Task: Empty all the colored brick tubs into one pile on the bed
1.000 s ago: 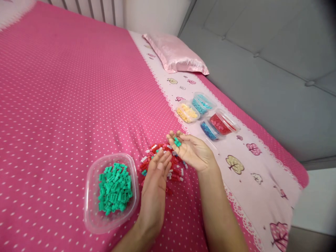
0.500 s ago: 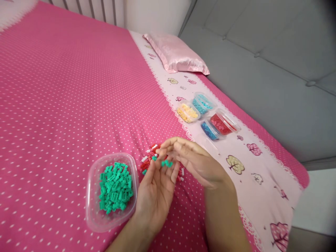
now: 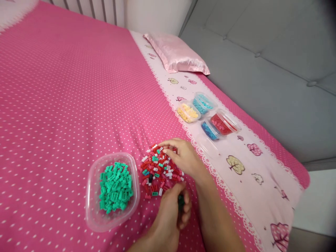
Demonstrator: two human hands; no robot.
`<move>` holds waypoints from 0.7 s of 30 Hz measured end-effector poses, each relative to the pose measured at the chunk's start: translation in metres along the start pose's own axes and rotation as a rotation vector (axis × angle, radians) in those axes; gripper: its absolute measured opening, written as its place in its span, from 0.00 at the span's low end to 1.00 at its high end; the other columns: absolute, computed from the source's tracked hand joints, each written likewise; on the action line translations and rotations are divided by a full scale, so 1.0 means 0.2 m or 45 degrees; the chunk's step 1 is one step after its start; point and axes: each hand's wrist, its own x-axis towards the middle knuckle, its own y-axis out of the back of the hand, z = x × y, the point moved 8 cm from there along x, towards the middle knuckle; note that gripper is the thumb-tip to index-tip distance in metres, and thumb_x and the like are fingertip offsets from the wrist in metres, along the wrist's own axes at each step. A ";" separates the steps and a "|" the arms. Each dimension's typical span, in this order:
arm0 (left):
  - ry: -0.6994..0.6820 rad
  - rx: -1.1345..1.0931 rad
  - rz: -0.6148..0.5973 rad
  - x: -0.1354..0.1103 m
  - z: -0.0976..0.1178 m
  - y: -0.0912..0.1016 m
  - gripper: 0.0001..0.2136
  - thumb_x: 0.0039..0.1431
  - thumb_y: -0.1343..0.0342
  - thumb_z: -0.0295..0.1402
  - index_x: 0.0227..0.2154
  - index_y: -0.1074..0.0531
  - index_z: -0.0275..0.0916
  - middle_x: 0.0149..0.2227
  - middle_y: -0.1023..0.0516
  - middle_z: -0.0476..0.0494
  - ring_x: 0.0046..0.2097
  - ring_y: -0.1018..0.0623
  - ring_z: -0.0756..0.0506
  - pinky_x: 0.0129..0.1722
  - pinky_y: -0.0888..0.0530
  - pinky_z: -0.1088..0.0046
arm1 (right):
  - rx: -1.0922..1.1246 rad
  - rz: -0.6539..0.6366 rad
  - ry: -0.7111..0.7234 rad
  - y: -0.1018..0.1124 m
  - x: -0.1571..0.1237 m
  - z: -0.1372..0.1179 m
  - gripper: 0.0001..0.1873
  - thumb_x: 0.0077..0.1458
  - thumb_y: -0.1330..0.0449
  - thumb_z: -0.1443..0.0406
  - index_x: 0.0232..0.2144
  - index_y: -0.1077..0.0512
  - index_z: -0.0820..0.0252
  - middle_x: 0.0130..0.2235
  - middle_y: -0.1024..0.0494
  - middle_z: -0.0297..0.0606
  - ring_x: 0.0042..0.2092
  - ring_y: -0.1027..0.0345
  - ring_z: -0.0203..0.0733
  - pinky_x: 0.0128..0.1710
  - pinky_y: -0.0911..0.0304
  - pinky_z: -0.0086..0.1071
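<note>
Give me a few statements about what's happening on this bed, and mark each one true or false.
1. The open tub beside the pile holds green bricks. True.
2. The right hand is inside that tub. False: its fingers are at the pile.
3. The left hand is curled around something green. True.
4. The pile is made up of red pieces only. False: white pieces and green pieces are mixed in.
5. The pillow lies farther from the hands than the yellow pieces do. True.
</note>
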 end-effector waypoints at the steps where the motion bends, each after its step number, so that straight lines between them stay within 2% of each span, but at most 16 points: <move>1: 0.028 -0.007 -0.012 0.01 -0.02 0.00 0.13 0.55 0.56 0.37 0.18 0.40 0.38 0.14 0.43 0.56 0.15 0.47 0.57 0.17 0.57 0.78 | -0.094 -0.019 0.024 -0.02 0.01 -0.01 0.13 0.54 0.44 0.71 0.39 0.23 0.57 0.36 0.23 0.36 0.39 0.32 0.38 0.43 0.39 0.34; 4: 0.043 -0.105 -0.016 0.03 -0.03 0.01 0.10 0.53 0.54 0.36 0.20 0.39 0.38 0.15 0.43 0.56 0.15 0.47 0.57 0.18 0.56 0.78 | -0.252 -0.071 0.053 -0.09 0.02 0.00 0.16 0.53 0.43 0.72 0.42 0.24 0.53 0.36 0.25 0.36 0.37 0.34 0.37 0.42 0.40 0.33; 7: 0.002 -0.187 0.011 0.03 0.00 0.02 0.10 0.54 0.55 0.35 0.21 0.39 0.37 0.16 0.41 0.55 0.16 0.47 0.57 0.18 0.55 0.78 | -0.283 -0.072 0.054 -0.11 0.03 0.02 0.17 0.52 0.41 0.72 0.43 0.24 0.52 0.38 0.27 0.36 0.37 0.35 0.36 0.42 0.40 0.33; 15: -0.067 -0.205 0.010 0.01 0.01 0.01 0.11 0.57 0.58 0.32 0.22 0.37 0.36 0.18 0.38 0.53 0.16 0.44 0.57 0.19 0.53 0.78 | -0.312 -0.022 0.038 -0.11 0.03 0.02 0.14 0.50 0.40 0.71 0.39 0.25 0.53 0.37 0.23 0.33 0.34 0.33 0.36 0.39 0.39 0.32; 21: -0.035 -0.203 0.032 0.02 0.02 0.02 0.10 0.57 0.57 0.33 0.23 0.37 0.37 0.19 0.36 0.53 0.17 0.41 0.56 0.19 0.49 0.79 | -0.306 -0.021 0.031 -0.12 0.04 0.03 0.15 0.49 0.42 0.72 0.39 0.26 0.53 0.38 0.23 0.33 0.34 0.33 0.36 0.39 0.39 0.31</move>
